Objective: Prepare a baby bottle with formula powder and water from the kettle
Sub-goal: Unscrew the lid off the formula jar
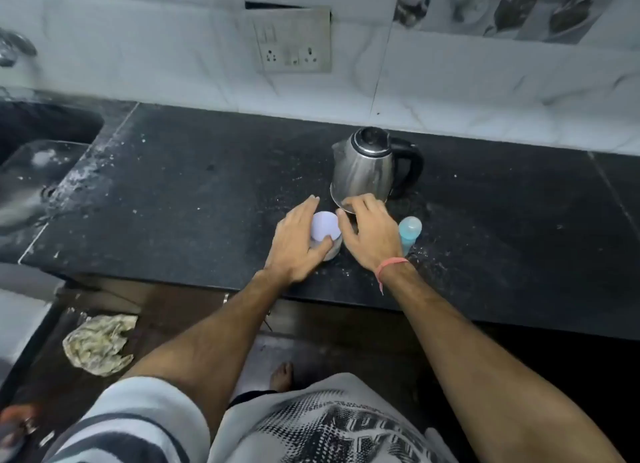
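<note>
A small formula container [334, 249] with a white lid [325, 224] stands on the black countertop [194, 192], in front of a steel kettle [363, 166] with a black handle. My left hand [298, 241] holds the container from the left, with the thumb across its front. My right hand [372, 236] hovers just to its right, fingers spread, with the thumb at the lid's edge. A blue baby bottle [410, 232] stands upright right behind my right wrist, partly hidden by it.
A sink [38, 158] is set in the counter at the far left, with a tap above it. A wall socket plate [294, 43] sits on the tiled wall behind. A crumpled cloth [98, 345] lies on the floor below the counter edge.
</note>
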`<state>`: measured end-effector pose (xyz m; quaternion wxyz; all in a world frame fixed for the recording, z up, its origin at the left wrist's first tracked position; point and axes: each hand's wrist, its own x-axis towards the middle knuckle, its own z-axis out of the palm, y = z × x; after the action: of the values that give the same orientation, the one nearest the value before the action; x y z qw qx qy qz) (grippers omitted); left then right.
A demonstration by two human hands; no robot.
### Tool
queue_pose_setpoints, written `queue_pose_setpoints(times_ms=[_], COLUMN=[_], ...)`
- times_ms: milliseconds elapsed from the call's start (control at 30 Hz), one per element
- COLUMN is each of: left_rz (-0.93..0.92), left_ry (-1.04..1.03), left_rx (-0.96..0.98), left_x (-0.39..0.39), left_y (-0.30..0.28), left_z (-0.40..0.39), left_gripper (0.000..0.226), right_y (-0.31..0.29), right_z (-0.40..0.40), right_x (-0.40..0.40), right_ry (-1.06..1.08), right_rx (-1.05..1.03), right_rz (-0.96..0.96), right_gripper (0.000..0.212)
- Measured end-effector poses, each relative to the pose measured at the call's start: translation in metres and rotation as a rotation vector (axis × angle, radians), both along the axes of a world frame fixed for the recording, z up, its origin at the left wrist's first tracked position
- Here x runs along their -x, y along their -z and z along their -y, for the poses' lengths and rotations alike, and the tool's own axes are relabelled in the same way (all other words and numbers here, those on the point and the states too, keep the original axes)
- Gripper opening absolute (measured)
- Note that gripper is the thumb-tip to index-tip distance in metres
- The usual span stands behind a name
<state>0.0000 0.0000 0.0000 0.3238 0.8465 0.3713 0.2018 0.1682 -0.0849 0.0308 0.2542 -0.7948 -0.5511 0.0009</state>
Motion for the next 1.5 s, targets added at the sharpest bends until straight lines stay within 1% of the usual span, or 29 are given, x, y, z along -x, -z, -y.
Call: queue_pose_setpoints(times_ms=[67, 100, 133, 200, 233, 267, 300, 367, 500, 633, 767, 1067, 1300, 1400, 1500], left_rz=[-0.001, 0.011, 0.01, 0.075, 0.106, 0.12, 0.119, 0.11, 0.103, 0.118, 0.147, 0.173, 0.161, 0.152, 0.145], left_ry=[-0.062, -0.089, -0.117, -0.179, -0.209, -0.243, -0.275, -0.298, -0.292, -0.271, -0.261, -0.242, -0.237, -0.214, -0.177], left_rx=[0.086, 0.166, 0.234, 0.304, 0.329, 0.349, 0.377, 0.374, 0.333, 0.31, 0.294, 0.274, 0.234, 0.237, 0.243], left_x=[0.0, 0.001, 0.002, -0.003, -0.005, -0.005, -0.007, -0.009, -0.007, -0.008, -0.009, -0.014, -0.015, -0.014, -0.013], left_y=[0.006, 0.007, 0.004, 0.005, 0.006, 0.002, 0.003, 0.009, 0.015, 0.014, 0.015, 0.026, 0.041, 0.047, 0.047], left_z=[0.004, 0.009, 0.014, 0.016, 0.015, 0.015, 0.014, 0.011, 0.008, 0.006, 0.006, 0.001, -0.005, -0.009, -0.011], left_gripper=[0.106, 0.109, 0.107, 0.091, 0.086, 0.087, 0.091, 0.097, 0.092, 0.086, 0.082, 0.09, 0.088, 0.086, 0.084], right_y=[0.001, 0.002, -0.001, -0.001, 0.0, -0.002, -0.001, 0.001, 0.002, 0.001, -0.002, -0.006, -0.014, -0.02, -0.026], right_z=[-0.005, -0.006, -0.007, -0.014, -0.018, -0.02, -0.023, -0.027, -0.032, -0.037, -0.04, -0.046, -0.051, -0.052, -0.056], right_x=[0.005, 0.008, 0.013, 0.02, 0.022, 0.025, 0.028, 0.03, 0.032, 0.029, 0.023, 0.016, 0.008, 0.002, -0.003], right_ry=[-0.033, -0.03, -0.008, 0.034, 0.043, 0.038, 0.038, 0.04, 0.024, -0.02, -0.072, -0.144, -0.256, -0.348, -0.449], right_rx=[0.128, 0.194, 0.264, 0.349, 0.382, 0.404, 0.416, 0.429, 0.433, 0.411, 0.424, 0.438, 0.468, 0.509, 0.582], right_rz=[-0.113, -0.13, -0.141, -0.119, -0.108, -0.085, -0.058, -0.017, 0.016, 0.001, 0.007, 0.036, 0.075, 0.105, 0.133], right_gripper=[0.048, 0.055, 0.063, 0.078, 0.082, 0.084, 0.084, 0.083, 0.078, 0.07, 0.069, 0.068, 0.067, 0.063, 0.066])
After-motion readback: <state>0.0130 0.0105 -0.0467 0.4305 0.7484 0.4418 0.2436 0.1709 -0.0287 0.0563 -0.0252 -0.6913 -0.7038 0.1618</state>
